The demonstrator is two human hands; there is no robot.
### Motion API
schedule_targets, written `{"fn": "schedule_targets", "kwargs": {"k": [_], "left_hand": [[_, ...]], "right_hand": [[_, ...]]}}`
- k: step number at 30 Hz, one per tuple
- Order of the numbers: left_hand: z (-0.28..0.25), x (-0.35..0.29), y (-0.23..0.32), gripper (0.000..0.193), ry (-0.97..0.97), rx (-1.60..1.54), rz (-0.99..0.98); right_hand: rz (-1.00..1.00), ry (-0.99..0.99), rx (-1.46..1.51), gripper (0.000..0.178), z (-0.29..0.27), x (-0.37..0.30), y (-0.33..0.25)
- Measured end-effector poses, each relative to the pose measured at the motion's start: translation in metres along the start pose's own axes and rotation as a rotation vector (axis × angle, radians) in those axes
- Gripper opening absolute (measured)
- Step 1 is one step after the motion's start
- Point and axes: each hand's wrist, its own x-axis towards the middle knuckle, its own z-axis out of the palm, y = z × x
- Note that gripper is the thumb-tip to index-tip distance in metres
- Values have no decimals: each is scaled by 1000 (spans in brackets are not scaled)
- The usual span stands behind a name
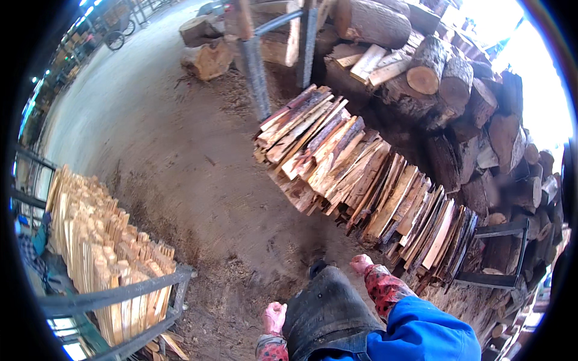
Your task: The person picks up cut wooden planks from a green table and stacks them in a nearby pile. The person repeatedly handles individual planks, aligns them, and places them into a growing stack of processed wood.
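Observation:
My left hand (275,317) hangs low beside my dark apron (328,310), its fingers curled closed with nothing visible in them. Further forward, my right hand (361,263) is closed in a loose fist, and it too shows nothing held. A long row of split firewood (361,174) lies ahead and to the right, its near end by a dark metal frame (492,283). The right hand is nearest to this row but appears apart from it. Both forearms wear red patterned sleeves, the right one under a blue garment (427,334).
Cut logs (424,78) are heaped behind the firewood, along the right. At the left, upright sawn wood strips (111,246) stand packed within a metal rack (120,298). Metal posts (256,78) rise at the row's far end. Brown dirt floor (192,174) runs between the stacks.

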Motion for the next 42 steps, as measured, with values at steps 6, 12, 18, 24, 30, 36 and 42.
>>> {"fn": "schedule_targets", "kwargs": {"k": [6,12,18,24,30,36,42], "left_hand": [[-37,-52,-123,34,168,-61,-16],[-68,-123,-225,27,410,-283,-87],[-67,-167,-255,35,518,-415,-261],[-51,-174,-268,35,701,-642,-342],[-28,-184,-289,39,752,-669,-617],[11,-222,-291,39,844,-1024,-747],[59,-242,-272,23,1073,-1833,-778]], "right_hand": [[-291,-39,-125,30,56,-43,-113],[-652,-198,-341,29,169,-108,-208],[-707,-466,-264,21,210,-145,-236],[-473,-564,-442,19,236,-128,-264],[-614,-787,-760,9,297,-112,-329],[-714,-937,-912,12,384,-124,-401],[-1047,-947,-1164,12,487,-166,-457]]}}
